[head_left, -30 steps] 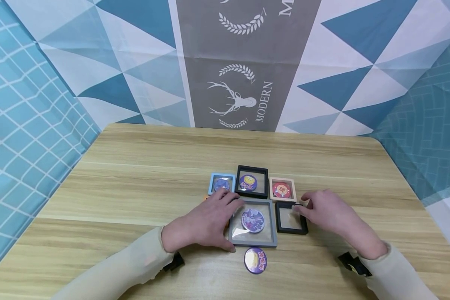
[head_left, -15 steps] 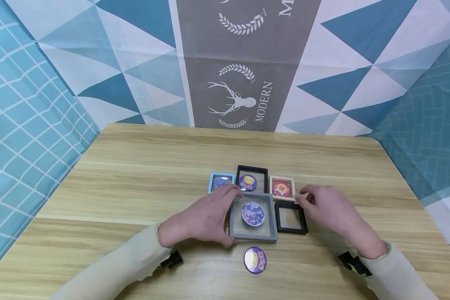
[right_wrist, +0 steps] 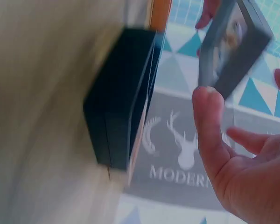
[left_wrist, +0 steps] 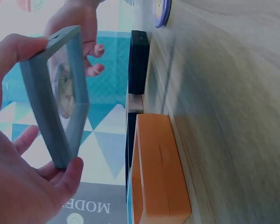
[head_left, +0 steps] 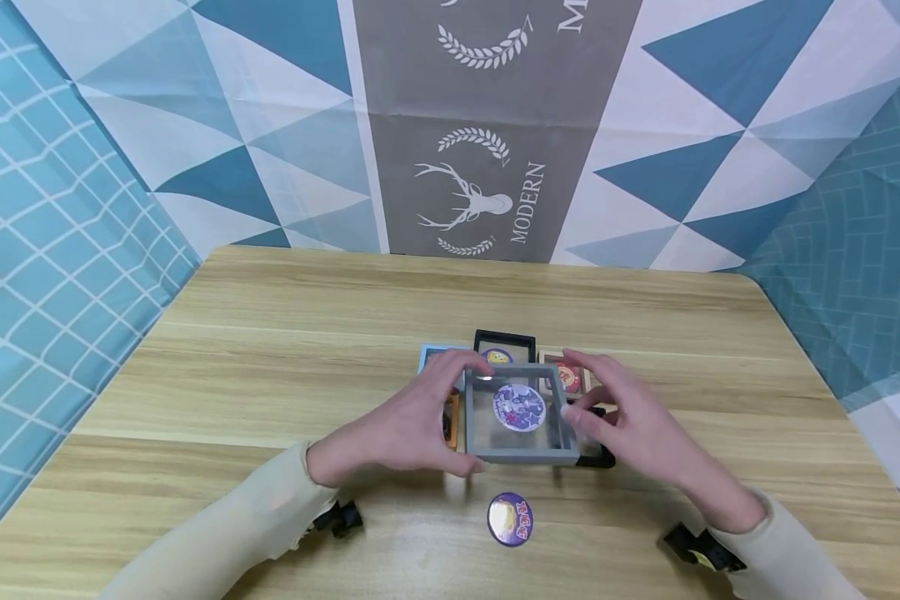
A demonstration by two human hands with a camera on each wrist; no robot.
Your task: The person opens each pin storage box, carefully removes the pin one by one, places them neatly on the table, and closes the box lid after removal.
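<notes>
Gray frame (head_left: 525,456): it had gone up and a bit to the right since half a second before; on my screen it now hung above the table (head_left: 307,350), tipped, with a round purple-and-white badge (head_left: 519,407) inside.
Left hand (head_left: 408,421): I saw it pinch the gray frame by the left side, thumb at the near edge and fingers at the far edge; it was spread about as wide as the frame.
Right hand (head_left: 633,421): it had slid in close to the frame's right side; the thumb and fingers were bent a little and wide apart; the thumb tip was at the frame's edge, and I could not tell if it touched.
Under and around: an orange frame (left_wrist: 161,172) sat by the left hand; a small black frame (head_left: 598,460) was partly hidden below the right side; behind were a blue frame (head_left: 441,348), a bigger black frame (head_left: 504,337) and a pink frame (head_left: 587,379) with a red badge (head_left: 569,377).
Loose badge (head_left: 510,519): it lay on the table, nearer the person than the gray frame; it was purple and shiny.
Back cloth (head_left: 472,200): I saw a white deer head and the word MODERN.
</notes>
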